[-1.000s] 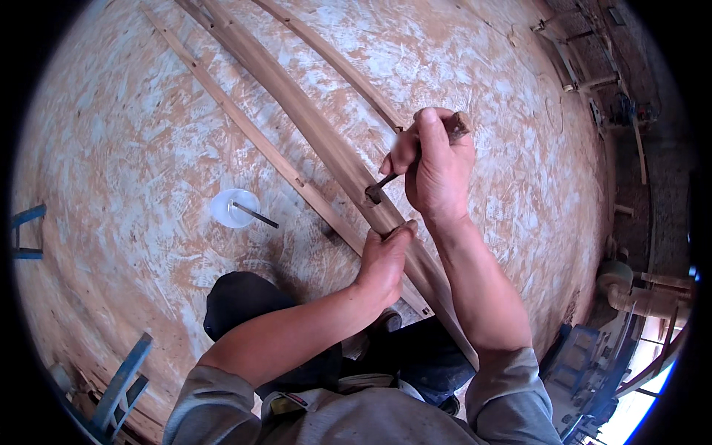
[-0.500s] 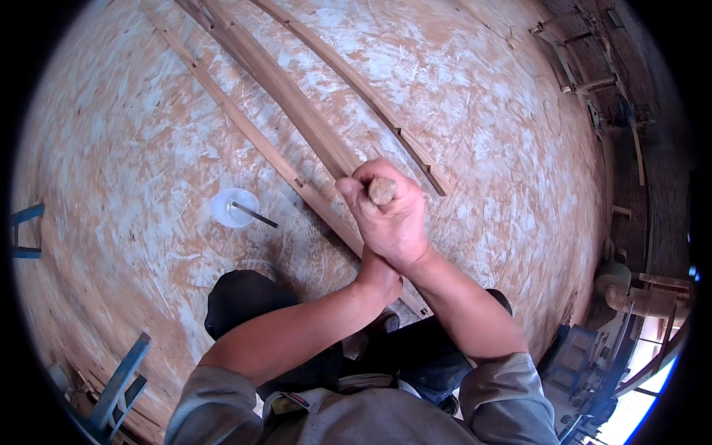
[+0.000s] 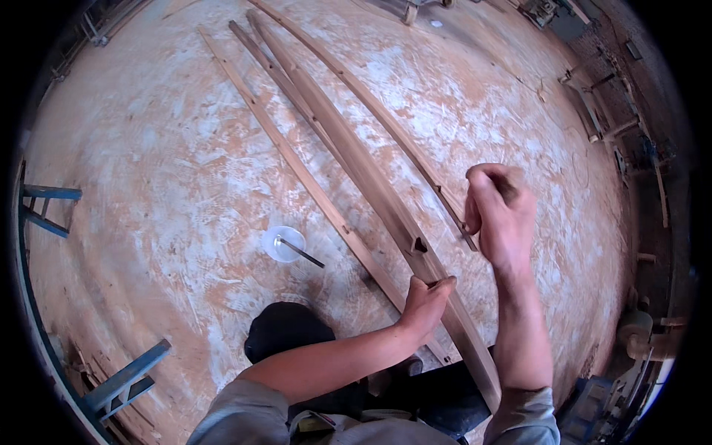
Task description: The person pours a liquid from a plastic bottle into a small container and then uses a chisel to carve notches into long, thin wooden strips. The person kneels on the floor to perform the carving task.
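Note:
My left hand (image 3: 426, 305) is closed on a long, thick wooden beam (image 3: 469, 345), just below a dark mortise hole (image 3: 420, 244). The beam slants from near my legs to the far left. To its right my right hand (image 3: 503, 222) is raised in a fist around a wooden handle (image 3: 508, 188). Only the handle's end shows, blurred; whatever is at its other end is hidden. A thinner notched wooden strip (image 3: 300, 166) lies left of the beam, another strip (image 3: 389, 124) right of it. Farther off, one more piece (image 3: 271, 67) rests along the beam's left side.
On the floor left of the strips stands a translucent white tub (image 3: 274, 245) with a dark stick (image 3: 304, 254) in it. Blue metal stands (image 3: 132, 377) are at the left edge. Machinery (image 3: 634, 334) lines the right side, and a wheeled base (image 3: 410, 13) stands at the far end.
My hands were close together, the right one over the left, with the handle's end upward. The right hand has moved right, uncovering the left hand on the beam. The view has shifted too.

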A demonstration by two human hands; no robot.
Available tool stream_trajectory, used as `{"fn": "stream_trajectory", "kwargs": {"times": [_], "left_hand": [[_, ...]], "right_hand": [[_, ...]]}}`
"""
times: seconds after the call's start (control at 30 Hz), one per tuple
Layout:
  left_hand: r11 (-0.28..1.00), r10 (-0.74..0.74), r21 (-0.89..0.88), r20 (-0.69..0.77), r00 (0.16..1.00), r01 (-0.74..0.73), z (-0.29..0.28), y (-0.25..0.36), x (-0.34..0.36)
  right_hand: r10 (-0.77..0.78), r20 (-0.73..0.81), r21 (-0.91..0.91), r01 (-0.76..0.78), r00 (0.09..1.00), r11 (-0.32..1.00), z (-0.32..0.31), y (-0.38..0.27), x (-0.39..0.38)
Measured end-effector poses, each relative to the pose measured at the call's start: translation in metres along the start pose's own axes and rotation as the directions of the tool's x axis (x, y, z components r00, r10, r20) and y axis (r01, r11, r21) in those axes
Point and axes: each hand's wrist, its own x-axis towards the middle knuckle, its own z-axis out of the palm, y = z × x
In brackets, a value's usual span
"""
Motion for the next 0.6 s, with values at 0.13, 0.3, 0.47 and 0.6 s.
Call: {"fn": "stream_trajectory", "kwargs": {"times": [0.13,0.3,0.47,0.6], "left_hand": [[0.907,-0.236,-0.275,0.296,0.926,0.319,-0.008,0.017,0.003],[0.883,-0.371,-0.047,0.538,0.757,0.466,-0.018,-0.003,0.008],[0.679,-0.658,0.673,0.383,0.648,0.292,-0.019,0.017,0.009],[0.822,-0.215,0.570,0.294,0.932,0.010,-0.072,0.078,0.078]], "right_hand": [[0.184,0.224,-0.711,0.032,0.957,0.702,-0.005,0.044,0.030],[0.297,0.298,-0.886,0.147,0.907,0.440,0.030,0.053,0.030],[0.394,0.308,-0.902,0.134,0.866,0.411,0.002,0.036,0.021],[0.426,0.353,-0.835,0.076,0.833,0.545,-0.060,0.021,-0.021]]}}
